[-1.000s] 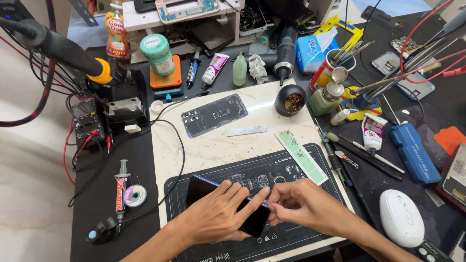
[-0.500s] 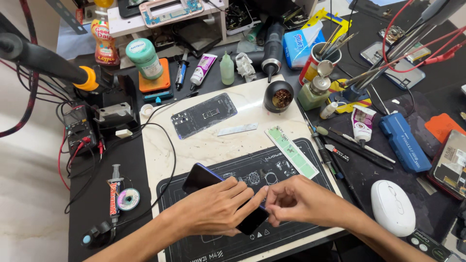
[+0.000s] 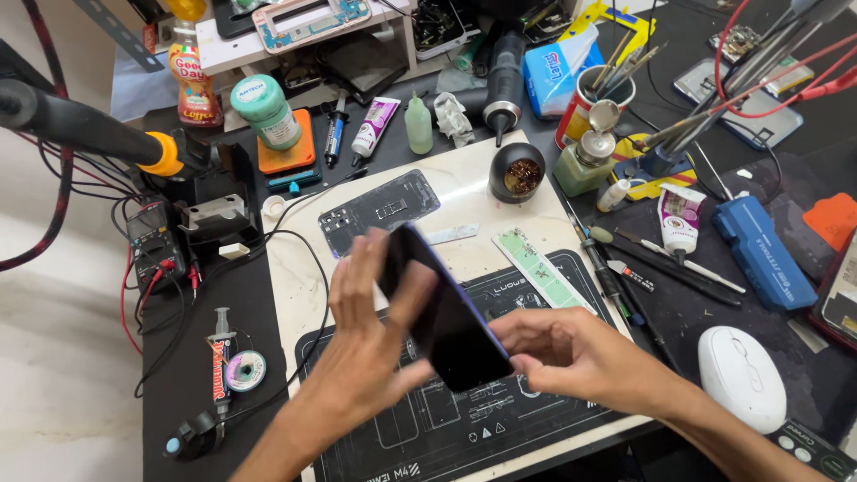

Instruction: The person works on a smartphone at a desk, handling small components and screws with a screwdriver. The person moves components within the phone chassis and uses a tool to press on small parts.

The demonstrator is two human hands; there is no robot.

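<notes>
resting tilted between both hands, dark phone (image 3: 446, 312): left hand (image 3: 366, 357) cupping it, right hand (image 3: 571, 353) pinching its lower end

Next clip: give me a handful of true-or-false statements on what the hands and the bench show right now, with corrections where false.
1. Both hands hold the dark phone above the mat. True: the left hand grips its upper part and the right hand its lower end.
2. The phone lies flat on the mat. False: it is lifted and tilted.
3. A white mouse sits to the right of the hands. True.
4. The green strip is pinched in the right hand. False: it lies on the white board, untouched.
5. A blue box lies at the right of the bench. True.
</notes>
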